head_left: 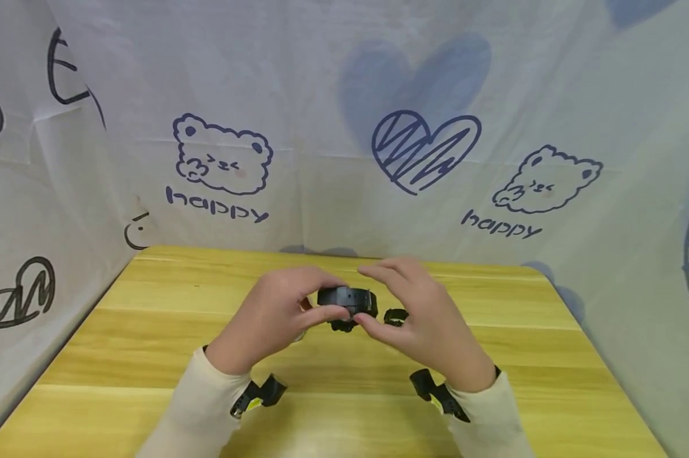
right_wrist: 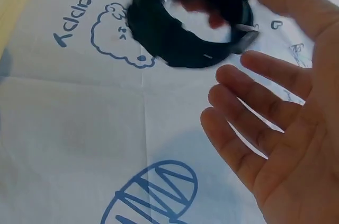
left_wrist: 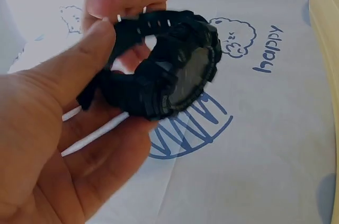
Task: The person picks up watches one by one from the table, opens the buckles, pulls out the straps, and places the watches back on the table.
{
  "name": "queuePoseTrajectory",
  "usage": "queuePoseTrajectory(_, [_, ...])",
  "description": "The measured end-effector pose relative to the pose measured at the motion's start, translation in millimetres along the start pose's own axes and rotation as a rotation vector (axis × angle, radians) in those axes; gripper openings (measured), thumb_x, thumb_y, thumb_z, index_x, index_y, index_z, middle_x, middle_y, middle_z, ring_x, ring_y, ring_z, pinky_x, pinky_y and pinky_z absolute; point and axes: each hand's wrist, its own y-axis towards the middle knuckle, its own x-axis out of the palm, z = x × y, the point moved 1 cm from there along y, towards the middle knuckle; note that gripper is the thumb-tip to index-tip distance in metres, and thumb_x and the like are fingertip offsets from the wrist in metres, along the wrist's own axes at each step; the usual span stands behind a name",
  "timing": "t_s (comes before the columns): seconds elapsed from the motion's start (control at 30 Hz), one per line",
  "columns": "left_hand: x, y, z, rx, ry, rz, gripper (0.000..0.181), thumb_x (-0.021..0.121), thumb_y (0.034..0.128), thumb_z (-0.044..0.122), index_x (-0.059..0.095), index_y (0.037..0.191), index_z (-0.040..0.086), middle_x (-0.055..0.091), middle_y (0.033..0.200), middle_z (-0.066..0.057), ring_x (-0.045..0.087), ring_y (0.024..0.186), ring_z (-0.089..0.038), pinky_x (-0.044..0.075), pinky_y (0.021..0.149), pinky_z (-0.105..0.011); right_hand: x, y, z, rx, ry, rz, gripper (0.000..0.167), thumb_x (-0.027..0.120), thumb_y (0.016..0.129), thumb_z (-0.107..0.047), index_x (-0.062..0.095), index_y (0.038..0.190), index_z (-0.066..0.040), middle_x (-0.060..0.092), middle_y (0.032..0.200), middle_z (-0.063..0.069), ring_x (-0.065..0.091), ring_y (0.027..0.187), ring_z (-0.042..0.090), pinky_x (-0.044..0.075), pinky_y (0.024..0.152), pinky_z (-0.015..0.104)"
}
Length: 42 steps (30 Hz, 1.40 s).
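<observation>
On my feed, the white cloth (head_left: 321,70) stands behind the wooden tabletop (head_left: 344,394), whose far edge runs just past the fingers. Over the tabletop, midway between its left and right edges and closer to the far edge, I have the two hands facing each other. The left hand (head_left: 275,312) pinches the strap of a black wristwatch (left_wrist: 172,70) between thumb and fingers, holding it up off the wood. The right hand (head_left: 432,321) grips nothing: its fingers are loosely extended, its thumb tip near the strap (whether it touches, I cannot tell). A second black watch (head_left: 398,313), by its look, sits past that thumb, right of the middle and nearer the far edge than the near one; the hand partly covers it.

I judge the step to be handling the strap, bent round in a loop. To do that well, I would keep the left pinch firm on the band and off the dial (left_wrist: 192,78), so the heavy case cannot swing. The right thumb and forefinger should meet at the metal buckle (right_wrist: 248,37), pulling along the band; twisting could tip the watch from so narrow a hold.
</observation>
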Motion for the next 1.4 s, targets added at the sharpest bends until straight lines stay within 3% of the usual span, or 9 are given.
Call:
queuePoseTrajectory(0.13, [0.3,-0.5,2.8,0.098,0.005,0.014,0.032,0.085,0.0848,0.033,0.078,0.111,0.016,0.075,0.101,0.007,0.066,0.084,-0.005,0.054,0.069,-0.022,-1,-1.7,-5,-0.049,-0.035,-0.031,0.035,0.080,0.092,-0.028,0.073,0.120,-0.008,0.071,0.114,0.005,0.067,0.104,0.021,0.059,0.084,0.037])
queuePoseTrajectory(0.43, [-1.9,-0.6,11.5,0.186,0.058,0.012,0.030,0.085,0.0851,0.033,0.079,0.109,0.017,0.074,0.098,0.008,0.068,0.086,-0.005,0.056,0.073,-0.021,-8,-4.0,-13,-0.139,-0.058,-0.033,0.026,0.076,0.096,-0.030,0.075,0.113,-0.010,0.072,0.103,0.000,0.068,0.091,0.015,0.058,0.075,0.030])
queuePoseTrajectory(0.63, [1.2,-1.4,11.5,0.184,0.075,0.020,0.030,0.085,0.0852,0.032,0.078,0.109,0.016,0.075,0.099,0.008,0.069,0.086,-0.005,0.056,0.073,-0.020,-3,-6.7,-10,-0.124,-0.075,-0.025,0.022,0.080,0.092,-0.023,0.074,0.108,-0.011,0.072,0.100,0.000,0.068,0.088,0.014,0.058,0.072,0.029])
queuePoseTrajectory(1.0, [1.4,-1.8,9.9,0.135,0.071,-0.002,0.029,0.083,0.0901,0.026,0.073,0.116,0.017,0.073,0.106,0.007,0.067,0.093,-0.004,0.058,0.081,-0.025,0,-2.5,-9,-0.123,-0.097,0.001,0.023,0.069,0.100,-0.030,0.074,0.107,-0.009,0.072,0.099,0.002,0.068,0.085,0.015,0.058,0.068,0.030])
queuePoseTrajectory(1.1, [1.2,-1.4,10.7,0.148,0.088,0.009,0.027,0.084,0.0893,0.025,0.073,0.113,0.017,0.073,0.103,0.007,0.066,0.092,-0.006,0.057,0.083,-0.028,1,-2.1,-9,-0.124,-0.096,0.000,0.022,0.070,0.099,-0.030,0.074,0.106,-0.010,0.072,0.099,0.001,0.068,0.085,0.014,0.058,0.067,0.029])
queuePoseTrajectory(1.27, [2.2,1.2,9.9,0.190,0.121,0.029,0.023,0.083,0.0888,0.027,0.075,0.107,0.016,0.072,0.098,0.008,0.064,0.093,-0.011,0.052,0.098,-0.038,2,-1.9,-8,-0.133,-0.097,-0.015,0.022,0.069,0.100,-0.030,0.074,0.106,-0.010,0.072,0.098,0.001,0.068,0.084,0.014,0.057,0.065,0.028])
queuePoseTrajectory(1.4, [1.1,1.6,8.1,0.200,0.122,0.033,0.022,0.083,0.0881,0.026,0.075,0.105,0.015,0.072,0.098,0.007,0.064,0.096,-0.013,0.052,0.098,-0.038,1,-2.1,-6,-0.136,-0.096,-0.018,0.025,0.065,0.102,-0.033,0.074,0.106,-0.010,0.071,0.098,0.001,0.068,0.085,0.014,0.057,0.065,0.028])
